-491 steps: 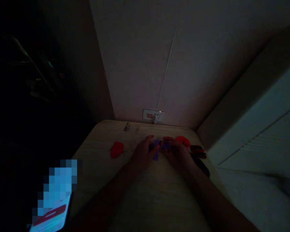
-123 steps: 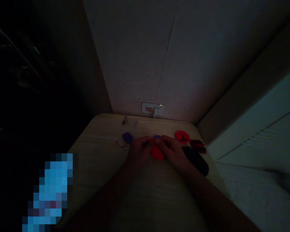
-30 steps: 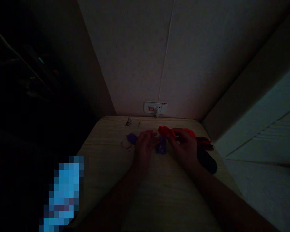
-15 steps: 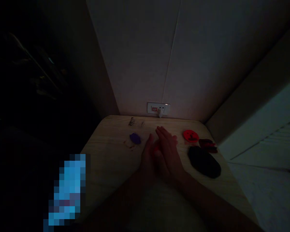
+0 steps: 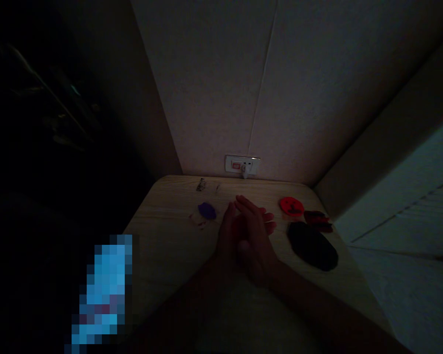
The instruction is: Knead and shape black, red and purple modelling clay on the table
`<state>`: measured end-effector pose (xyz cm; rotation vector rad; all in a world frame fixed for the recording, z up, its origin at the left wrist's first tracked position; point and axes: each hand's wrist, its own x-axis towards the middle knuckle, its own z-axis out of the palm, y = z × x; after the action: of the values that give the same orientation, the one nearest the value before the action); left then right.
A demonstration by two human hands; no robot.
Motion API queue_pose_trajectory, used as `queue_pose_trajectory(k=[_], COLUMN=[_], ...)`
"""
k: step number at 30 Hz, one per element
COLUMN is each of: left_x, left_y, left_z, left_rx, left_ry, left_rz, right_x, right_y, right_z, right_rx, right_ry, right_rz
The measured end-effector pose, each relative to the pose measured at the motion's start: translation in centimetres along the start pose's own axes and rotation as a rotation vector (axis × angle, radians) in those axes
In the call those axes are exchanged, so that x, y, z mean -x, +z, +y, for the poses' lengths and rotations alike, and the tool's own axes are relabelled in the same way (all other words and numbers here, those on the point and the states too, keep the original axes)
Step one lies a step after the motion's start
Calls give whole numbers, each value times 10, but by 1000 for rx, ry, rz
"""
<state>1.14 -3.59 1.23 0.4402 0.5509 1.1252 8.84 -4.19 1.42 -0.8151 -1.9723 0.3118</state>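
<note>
My left hand point(image 5: 227, 236) and my right hand point(image 5: 256, 241) are cupped together over the middle of the wooden table, palms facing. The left fingertips stick out past the right hand, tinted red. Between the palms shows a dark red patch point(image 5: 238, 227), which looks like modelling clay; most of it is hidden and its shape cannot be told. To the left of the hands lies a purple leaf-shaped piece point(image 5: 207, 211). On their right are a flat red disc point(image 5: 291, 207) with dark marks like a face, dark red strips point(image 5: 318, 221) and a black oval slab point(image 5: 312, 246).
The light is dim. Smears point(image 5: 198, 221) and dark specks point(image 5: 201, 185) mark the tabletop point(image 5: 162, 216). A wall socket point(image 5: 242, 165) with a plug in it sits just behind the table's back edge. A pixelated blue patch point(image 5: 105, 290) covers the lower left.
My right hand has shifted slightly against the left, its fingers angled more to the left. More of the left fingertips now show beyond it. The pieces on the table have stayed put.
</note>
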Motion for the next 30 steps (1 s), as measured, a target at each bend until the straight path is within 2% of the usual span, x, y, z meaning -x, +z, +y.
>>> queue_pose_trajectory(k=[2,5,9,13,16,20,23,25,28,30], left_x=[0,0,-1,1,2,-1,-6,-9,-13,-13], left_y=[-5,-10,-13,-12,-10,-10,-17,-23,-30,-30], left_z=[19,35,37,37,39,36,30,26,24,23], left_rx=[162,220,220,256,243,116,-176,-386,-496,-464], left_ry=[-70,-76,-121,-147,-113,12,216,322,347,336], left_rz=[14,52,86,-9,-44,-1,94,156,172,153], right_x=[0,-1,-2,-3,-4,-6,-9,-10,-12,-12], right_y=[-11,-27,-33,-28,-27,-31,-31,-29,-23,-21], right_z=[7,19,25,24,26,30,33,35,39,42], right_rx=[0,97,89,108,139,73,-83,-278,-637,-795], right_ry=[20,51,73,86,103,152,285,457,729,816], right_rz=[145,208,160,83,60,96,156,173,190,213])
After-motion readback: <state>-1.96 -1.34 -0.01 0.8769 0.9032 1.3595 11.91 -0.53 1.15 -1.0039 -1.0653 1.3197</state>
